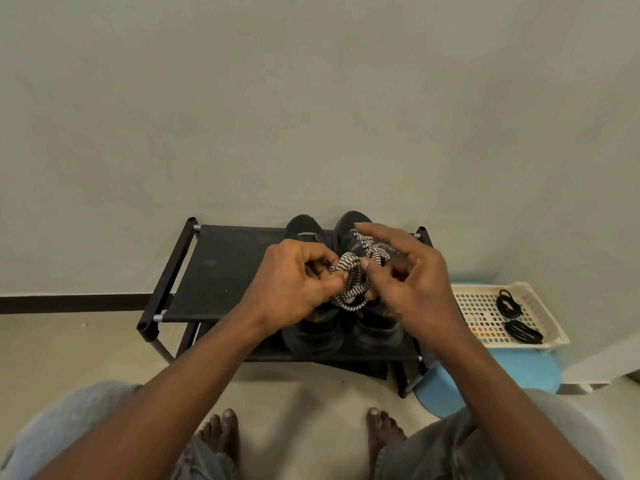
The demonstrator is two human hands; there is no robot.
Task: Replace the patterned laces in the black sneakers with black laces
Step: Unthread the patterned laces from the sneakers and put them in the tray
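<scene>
Two black sneakers stand side by side on a low black rack [214, 265], the left sneaker [311, 336] and the right sneaker [377, 332]. A black-and-white patterned lace [349, 294] is bunched in loops above them. My left hand [291, 282] pinches part of the lace with curled fingers. My right hand [405, 271] pinches the lace between thumb and forefinger, its other fingers spread. More patterned lace [372, 245] still runs over the right sneaker. Two coiled black laces [507, 303] [523, 331] lie in a cream tray.
The cream perforated tray [547, 311] rests on a blue stool [519, 372] right of the rack. A plain wall rises behind the rack. My bare feet [221, 431] stand on the floor in front.
</scene>
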